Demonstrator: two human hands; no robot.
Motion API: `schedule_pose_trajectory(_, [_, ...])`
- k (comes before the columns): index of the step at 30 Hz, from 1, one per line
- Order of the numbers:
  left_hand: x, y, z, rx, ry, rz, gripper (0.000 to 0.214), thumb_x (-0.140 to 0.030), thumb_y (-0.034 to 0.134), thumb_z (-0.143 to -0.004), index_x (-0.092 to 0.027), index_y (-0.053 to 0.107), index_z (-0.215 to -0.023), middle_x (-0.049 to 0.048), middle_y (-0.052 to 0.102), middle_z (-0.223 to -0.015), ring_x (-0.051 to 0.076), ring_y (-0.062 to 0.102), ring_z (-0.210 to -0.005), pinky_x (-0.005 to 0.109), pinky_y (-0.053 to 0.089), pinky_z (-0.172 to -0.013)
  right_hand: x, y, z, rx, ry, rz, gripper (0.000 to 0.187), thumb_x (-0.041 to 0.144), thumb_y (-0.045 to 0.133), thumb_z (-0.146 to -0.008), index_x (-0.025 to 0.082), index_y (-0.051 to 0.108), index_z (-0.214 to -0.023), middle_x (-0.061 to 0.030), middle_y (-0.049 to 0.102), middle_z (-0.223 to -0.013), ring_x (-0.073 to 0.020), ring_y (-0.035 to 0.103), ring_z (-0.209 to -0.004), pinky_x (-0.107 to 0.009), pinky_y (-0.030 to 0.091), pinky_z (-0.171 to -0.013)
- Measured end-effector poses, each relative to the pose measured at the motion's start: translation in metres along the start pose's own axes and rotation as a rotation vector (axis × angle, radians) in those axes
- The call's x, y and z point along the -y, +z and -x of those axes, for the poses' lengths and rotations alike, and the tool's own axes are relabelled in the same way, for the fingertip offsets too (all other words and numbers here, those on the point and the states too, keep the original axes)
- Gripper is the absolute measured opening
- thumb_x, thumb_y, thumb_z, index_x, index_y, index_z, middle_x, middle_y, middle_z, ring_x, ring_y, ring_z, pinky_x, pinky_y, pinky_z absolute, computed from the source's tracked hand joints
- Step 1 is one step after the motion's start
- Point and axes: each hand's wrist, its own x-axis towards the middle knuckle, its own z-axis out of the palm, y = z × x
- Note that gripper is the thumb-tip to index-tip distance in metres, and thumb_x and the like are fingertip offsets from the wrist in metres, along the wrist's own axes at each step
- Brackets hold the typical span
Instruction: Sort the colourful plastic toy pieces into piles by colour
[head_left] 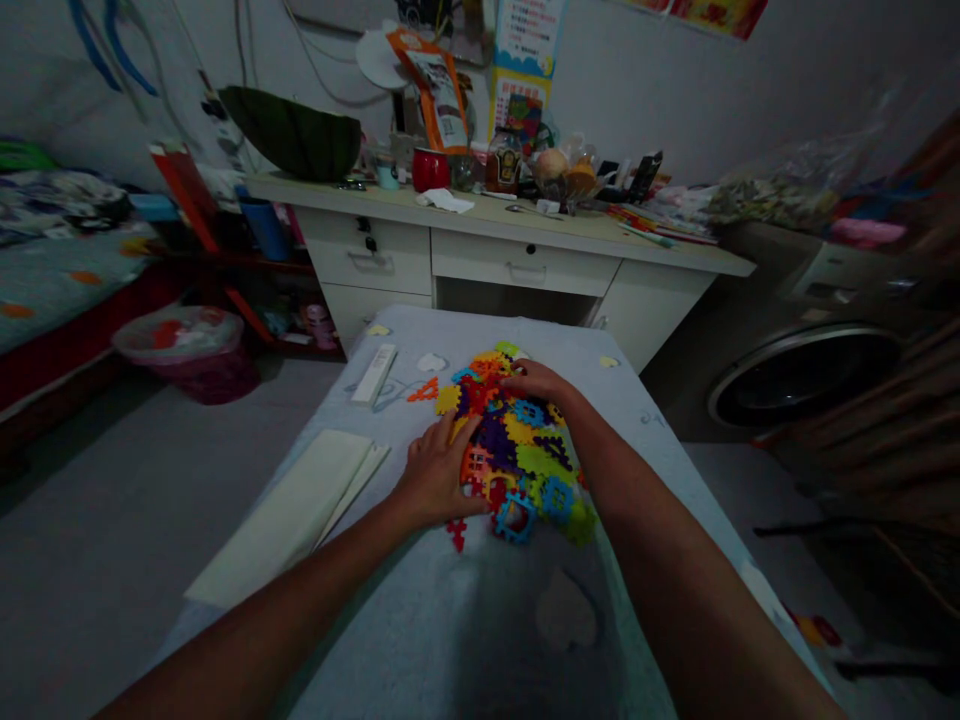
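Observation:
A heap of colourful plastic interlocking toy pieces (510, 440) lies on the cloth-covered table. My left hand (439, 468) rests against the heap's left side, fingers and thumb spread apart. At the far right edge of the heap is my right hand (536, 382), its fingers reaching over the pieces; their tips are partly hidden, and I cannot make out whether they grip a piece. A red piece (457, 534) sticks out below my left hand. Beyond the fingers, an orange triangular piece (424, 390) lies at the heap's left.
Left on the table (517, 620) are a white box (374, 375) and folded pale sheets (300, 500). Behind stands a white desk (517, 255) carrying a watermelon piece (292, 132), jars and a red mug (430, 170). A washing machine (795, 340) stands right, a lined bin (187, 350) left.

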Motion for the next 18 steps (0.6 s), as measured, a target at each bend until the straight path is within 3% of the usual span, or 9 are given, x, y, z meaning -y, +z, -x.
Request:
schedule_pose_trajectory(3, [0.004, 0.003, -0.007, -0.011, 0.036, 0.037, 0.122, -0.056, 0.085, -0.051, -0.026, 0.025, -0.153, 0.0207, 0.017, -0.160, 0.042, 0.025, -0.144, 0.058, 0.031, -0.110, 0.005, 0.003, 0.014, 0.064, -0.079, -0.170, 0.049, 0.047, 0.072, -0.075, 0.020, 0.065, -0.115, -0.0022, 0.072, -0.097, -0.0197, 0.065, -0.084, -0.027, 0.050, -0.076])
schedule_pose_trajectory(7, [0.011, 0.007, -0.013, -0.074, 0.085, 0.101, 0.121, -0.056, 0.086, -0.049, -0.021, 0.030, -0.151, 0.0211, 0.020, -0.159, 0.043, 0.026, -0.143, 0.058, 0.031, -0.112, 0.014, 0.009, 0.030, 0.132, -0.169, -0.249, 0.034, 0.034, 0.071, -0.074, 0.018, 0.067, -0.104, 0.0023, 0.069, -0.080, -0.0145, 0.060, -0.069, -0.024, 0.048, -0.068])
schedule_pose_trajectory(12, [0.015, 0.007, -0.023, -0.264, 0.166, 0.247, 0.086, -0.041, 0.076, -0.070, -0.021, 0.039, -0.144, 0.0147, 0.043, -0.146, 0.032, 0.042, -0.136, 0.047, 0.037, -0.113, 0.017, 0.010, 0.043, 0.031, -0.246, -0.382, 0.039, 0.027, 0.074, -0.069, 0.017, 0.067, -0.106, 0.0005, 0.069, -0.094, -0.0154, 0.061, -0.084, -0.028, 0.049, -0.083])
schedule_pose_trajectory(15, [0.011, 0.002, -0.039, -0.288, 0.136, 0.269, 0.079, -0.037, 0.071, -0.075, -0.020, 0.037, -0.144, 0.0128, 0.048, -0.143, 0.029, 0.048, -0.132, 0.044, 0.040, -0.110, 0.017, 0.009, 0.050, -0.015, -0.224, -0.508, 0.042, 0.027, 0.071, -0.072, 0.018, 0.065, -0.113, -0.0008, 0.070, -0.096, -0.0170, 0.062, -0.089, -0.030, 0.050, -0.086])
schedule_pose_trajectory(18, [0.004, -0.010, -0.058, -0.309, 0.084, 0.259, 0.068, -0.033, 0.061, -0.083, -0.019, 0.037, -0.144, 0.0115, 0.052, -0.142, 0.028, 0.052, -0.128, 0.042, 0.042, -0.108, 0.019, 0.005, 0.060, 0.032, -0.186, -0.639, 0.040, 0.029, 0.065, -0.077, 0.020, 0.063, -0.116, -0.0006, 0.071, -0.098, -0.0178, 0.064, -0.091, -0.031, 0.052, -0.084])
